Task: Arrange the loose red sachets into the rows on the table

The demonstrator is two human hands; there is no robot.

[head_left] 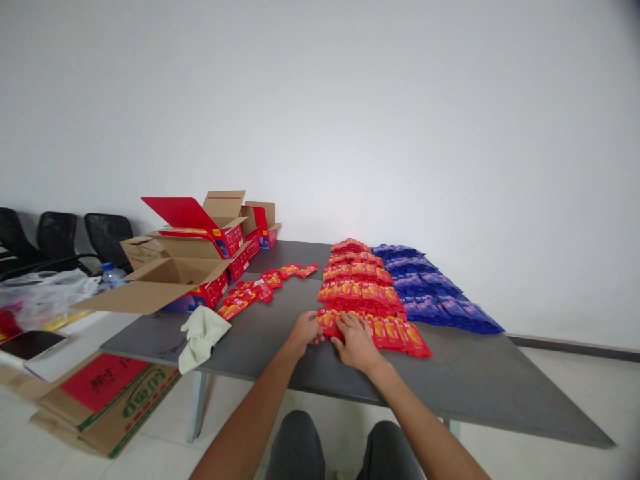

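Red snack-like packets (393,331) lie overlapped in a row along the front of the grey table. At the row's left end, my left hand (306,331) has its fingers curled at the edge of a red packet (327,321), pinching it as far as I can see. My right hand (356,341) rests palm down on the same row, its fingers stretched over the packets and its thumb pointing left. Further red rows (363,291) are stacked behind. Blue-purple packets (445,308) form similar rows to the right.
Loose red packets (245,295) lie left on the table (280,320). Open cartons (185,270) stand behind them. A pale cloth (203,337) hangs over the front edge. Farther left are a bottle (111,273), a phone (33,343), black chairs (105,233) and a floor carton (110,393).
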